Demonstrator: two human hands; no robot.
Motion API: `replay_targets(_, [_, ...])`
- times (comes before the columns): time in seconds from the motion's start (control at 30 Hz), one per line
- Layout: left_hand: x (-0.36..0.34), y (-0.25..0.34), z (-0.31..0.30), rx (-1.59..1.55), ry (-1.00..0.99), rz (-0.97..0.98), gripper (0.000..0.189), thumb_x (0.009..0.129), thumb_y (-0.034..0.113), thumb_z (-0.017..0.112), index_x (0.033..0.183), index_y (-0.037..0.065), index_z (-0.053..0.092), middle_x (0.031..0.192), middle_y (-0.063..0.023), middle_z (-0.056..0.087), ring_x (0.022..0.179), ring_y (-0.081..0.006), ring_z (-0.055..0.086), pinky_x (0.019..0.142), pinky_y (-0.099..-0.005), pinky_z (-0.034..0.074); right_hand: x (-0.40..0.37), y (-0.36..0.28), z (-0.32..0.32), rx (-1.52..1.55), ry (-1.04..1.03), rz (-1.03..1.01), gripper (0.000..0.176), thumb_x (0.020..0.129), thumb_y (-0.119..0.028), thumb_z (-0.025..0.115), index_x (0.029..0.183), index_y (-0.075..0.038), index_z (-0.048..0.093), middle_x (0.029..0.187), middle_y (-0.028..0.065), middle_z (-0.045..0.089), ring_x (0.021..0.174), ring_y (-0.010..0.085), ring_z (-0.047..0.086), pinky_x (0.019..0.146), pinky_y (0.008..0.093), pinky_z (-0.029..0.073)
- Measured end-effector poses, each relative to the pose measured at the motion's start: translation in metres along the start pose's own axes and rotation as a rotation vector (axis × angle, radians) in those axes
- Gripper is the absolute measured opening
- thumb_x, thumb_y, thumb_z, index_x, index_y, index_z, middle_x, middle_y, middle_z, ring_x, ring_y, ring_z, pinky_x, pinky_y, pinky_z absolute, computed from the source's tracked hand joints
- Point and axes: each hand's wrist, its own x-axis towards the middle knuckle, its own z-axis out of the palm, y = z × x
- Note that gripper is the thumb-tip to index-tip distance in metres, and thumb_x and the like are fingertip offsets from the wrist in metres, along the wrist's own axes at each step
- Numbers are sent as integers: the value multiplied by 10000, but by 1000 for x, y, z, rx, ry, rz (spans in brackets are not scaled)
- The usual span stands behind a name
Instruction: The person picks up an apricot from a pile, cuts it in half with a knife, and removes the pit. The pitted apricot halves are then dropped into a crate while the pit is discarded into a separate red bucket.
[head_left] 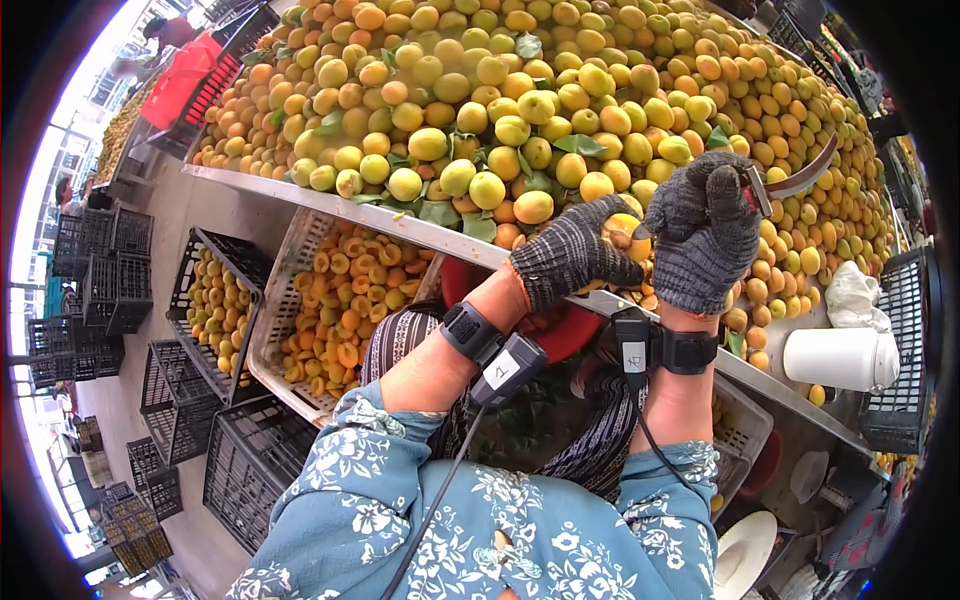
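My left hand [578,255], in a dark knitted glove, is closed around a yellow-orange apricot [622,230] just over the metal edge of the sorting table. Close to its right, my gloved right hand [703,235] is a fist gripping a curved knife [803,178], whose blade sticks out to the right past a reddish piece at the fist. A small dark tip shows between the fist and the apricot. Beyond both hands rises a large heap of whole apricots [480,110], mixed with green leaves. Both wrists wear black straps with cabled boxes.
Halved apricots fill a white crate [290,265] below the table edge [400,220], at left. Black crates [260,470] stand on the floor there. A red bucket [570,335] sits under my hands. At right are a white container [840,358] and a black crate [893,350].
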Motion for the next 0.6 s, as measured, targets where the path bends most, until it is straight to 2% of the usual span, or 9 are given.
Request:
replay_targets(0.03, [0, -3, 0, -1, 0, -1, 473, 647, 149, 805, 1058, 20, 609, 1001, -102, 638, 936, -220, 614, 858, -321, 484, -1, -1, 2, -1, 0, 1, 270, 864, -332, 668, 916, -74, 607, 589, -21, 418, 490, 128, 408, 464, 283, 374])
replay_targets(0.1, [1, -10, 1, 176, -16, 259, 421, 656, 152, 794, 1032, 52, 631, 1044, -111, 598, 989, -279, 591, 872, -338, 476, -2, -3, 8, 196, 33, 13, 199, 793, -144, 723, 910, -25, 616, 699, 19, 577, 512, 86, 512, 450, 198, 401])
replay_targets(0.13, [0, -13, 0, 175, -15, 259, 421, 656, 152, 794, 1032, 52, 631, 1044, -111, 598, 989, -279, 591, 872, -338, 476, -2, -3, 7, 195, 33, 14, 199, 793, -144, 723, 910, -25, 616, 699, 19, 577, 512, 86, 512, 450, 198, 401])
replay_targets(0.2, [0, -16, -2, 492, 34, 647, 384, 667, 156, 781, 1017, 74, 644, 1072, -117, 565, 1022, -301, 568, 881, -347, 471, -3, -4, 6, -24, 13, -42, 249, 814, -244, 730, 925, -58, 606, 649, 5, 528, 485, 109, 464, 446, 234, 389])
replay_targets(0.33, [-2, -11, 1, 336, 19, 526, 382, 667, 156, 779, 1017, 71, 650, 1054, -120, 583, 1010, -297, 577, 883, -344, 472, -6, -8, 13, -22, -55, -28, 244, 789, -192, 750, 932, -49, 613, 689, 17, 571, 490, 93, 481, 442, 213, 386])
replay_targets(0.4, [-3, -6, 2, 146, -18, 331, 386, 663, 145, 776, 1019, 67, 650, 1035, -124, 598, 1001, -302, 583, 875, -349, 475, -8, -9, 19, -26, 34, -15, 175, 707, -121, 754, 808, -24, 648, 715, -7, 574, 546, 79, 508, 474, 198, 384])
replay_targets(0.43, [-2, -4, 2, 146, -17, 331, 386, 663, 145, 776, 1019, 67, 650, 1035, -124, 598, 1001, -302, 583, 875, -349, 475, -10, -9, 20, -26, 33, -14, 175, 707, -121, 754, 808, -24, 648, 715, -7, 574, 546, 79, 508, 474, 198, 384])
replay_targets(0.53, [-1, -7, 3, -55, -53, 158, 379, 656, 128, 769, 1009, 60, 650, 1012, -134, 610, 990, -303, 589, 856, -352, 479, -13, -9, 21, -67, 26, -18, 181, 690, -123, 771, 790, -28, 654, 724, -7, 579, 548, 74, 502, 481, 202, 387])
replay_targets(0.6, [2, -16, 2, 435, 12, 698, 353, 666, 133, 749, 997, 58, 650, 1015, -151, 609, 997, -299, 587, 839, -354, 482, -13, -7, 18, -82, 6, -25, 172, 690, -102, 767, 800, -21, 662, 749, 3, 592, 589, 85, 529, 514, 206, 412])
